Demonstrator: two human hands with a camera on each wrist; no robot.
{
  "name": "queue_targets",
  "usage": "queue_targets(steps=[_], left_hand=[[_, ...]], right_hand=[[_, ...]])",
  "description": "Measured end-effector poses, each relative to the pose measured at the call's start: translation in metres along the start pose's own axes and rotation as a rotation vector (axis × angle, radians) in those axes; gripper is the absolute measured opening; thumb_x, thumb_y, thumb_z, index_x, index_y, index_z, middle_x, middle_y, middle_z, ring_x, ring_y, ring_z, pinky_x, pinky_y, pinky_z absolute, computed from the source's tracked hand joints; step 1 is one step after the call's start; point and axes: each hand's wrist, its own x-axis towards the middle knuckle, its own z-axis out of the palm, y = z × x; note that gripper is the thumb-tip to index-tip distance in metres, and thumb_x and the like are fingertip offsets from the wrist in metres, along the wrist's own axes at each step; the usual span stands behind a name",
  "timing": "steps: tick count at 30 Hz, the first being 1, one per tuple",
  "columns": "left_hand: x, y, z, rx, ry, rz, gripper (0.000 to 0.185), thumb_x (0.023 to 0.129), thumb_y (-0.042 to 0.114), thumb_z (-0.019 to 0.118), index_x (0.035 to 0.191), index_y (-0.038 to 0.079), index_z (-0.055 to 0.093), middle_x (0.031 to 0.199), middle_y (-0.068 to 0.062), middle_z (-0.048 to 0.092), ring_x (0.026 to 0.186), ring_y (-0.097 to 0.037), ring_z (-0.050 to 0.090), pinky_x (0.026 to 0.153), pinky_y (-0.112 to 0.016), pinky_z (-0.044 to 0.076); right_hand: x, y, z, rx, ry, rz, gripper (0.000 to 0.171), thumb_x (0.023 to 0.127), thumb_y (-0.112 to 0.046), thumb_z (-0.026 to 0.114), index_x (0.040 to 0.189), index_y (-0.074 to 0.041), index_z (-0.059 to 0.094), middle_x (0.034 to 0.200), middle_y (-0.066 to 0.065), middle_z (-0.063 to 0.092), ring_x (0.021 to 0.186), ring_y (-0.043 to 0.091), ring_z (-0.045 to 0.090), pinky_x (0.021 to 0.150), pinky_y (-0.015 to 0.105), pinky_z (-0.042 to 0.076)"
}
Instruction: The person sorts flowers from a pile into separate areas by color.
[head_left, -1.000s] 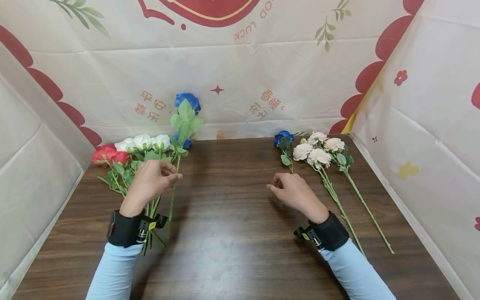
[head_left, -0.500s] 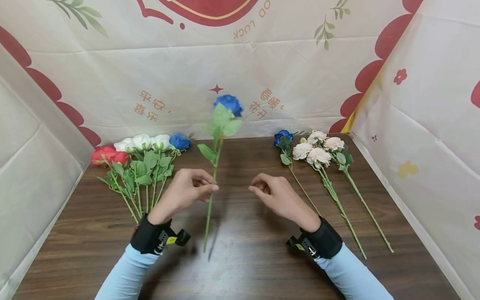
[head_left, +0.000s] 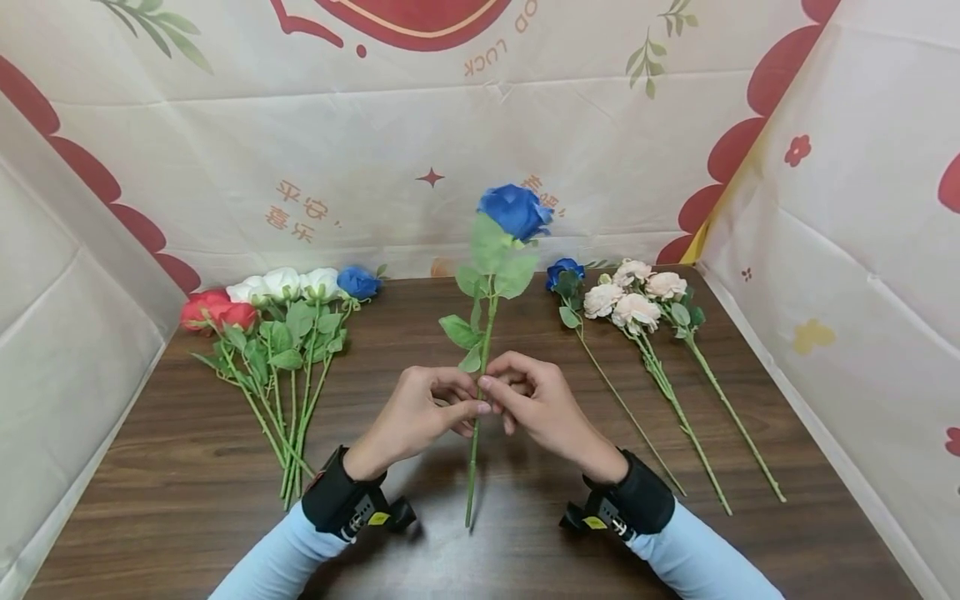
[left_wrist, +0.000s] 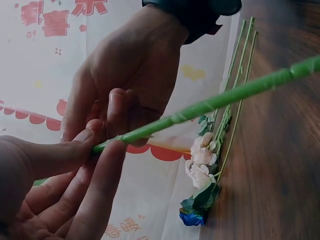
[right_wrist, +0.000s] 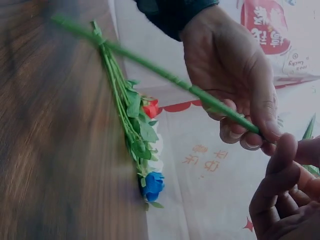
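A blue rose [head_left: 513,210] stands nearly upright over the middle of the table, its green stem leaning a little. My left hand [head_left: 416,412] pinches the stem between thumb and fingers at about mid-length. Just above that grip, the thumb and forefinger of my right hand [head_left: 546,408] pinch the same stem below the leaves. In the left wrist view the bare lower stem [left_wrist: 200,106] runs out from between the left fingertips. The right wrist view shows both hands' fingertips meeting at the stem [right_wrist: 165,75], where part of it is hidden.
At the left of the wooden table [head_left: 150,508] lie red flowers [head_left: 225,310], white flowers [head_left: 282,285] and another blue rose [head_left: 359,283], stems bunched. To the right lie a thin-stemmed blue flower [head_left: 564,271] and pale pink flowers [head_left: 636,312]. Printed cloth [head_left: 337,142] walls the back.
My left hand has carried the blue rose from the left bunch to the middle. The right hand has moved left and taken hold of its stem.
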Motion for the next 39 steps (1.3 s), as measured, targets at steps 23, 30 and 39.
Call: queue_targets(steps=[23, 30, 39], left_hand=[[0.002, -0.003, -0.019, -0.008, 0.037, -0.025, 0.015, 0.095, 0.017, 0.076, 0.105, 0.006, 0.074, 0.089, -0.014, 0.077, 0.076, -0.041, 0.075, 0.067, -0.043, 0.065], [0.010, -0.017, -0.029, 0.040, 0.109, -0.032, 0.013, 0.095, 0.019, 0.077, 0.099, 0.007, 0.075, 0.086, -0.020, 0.076, 0.074, -0.040, 0.074, 0.066, -0.044, 0.065], [0.016, -0.033, -0.036, 0.118, 0.122, -0.060, 0.010, 0.097, 0.020, 0.075, 0.097, 0.009, 0.076, 0.081, -0.012, 0.075, 0.075, -0.044, 0.073, 0.071, -0.054, 0.063]], right_hand=[[0.021, 0.034, -0.064, -0.241, 0.061, 0.217, 0.014, 0.100, -0.016, 0.065, 0.097, -0.005, 0.073, 0.070, 0.009, 0.068, 0.052, 0.023, 0.065, 0.048, 0.035, 0.056], [0.025, 0.079, -0.097, -0.487, 0.052, 0.338, 0.021, 0.101, -0.016, 0.061, 0.098, 0.000, 0.074, 0.069, 0.008, 0.069, 0.055, 0.024, 0.066, 0.053, 0.032, 0.055], [0.022, 0.097, -0.108, -0.677, 0.018, 0.445, 0.019, 0.102, -0.019, 0.063, 0.094, -0.006, 0.075, 0.070, 0.005, 0.069, 0.055, 0.017, 0.063, 0.054, 0.031, 0.051]])
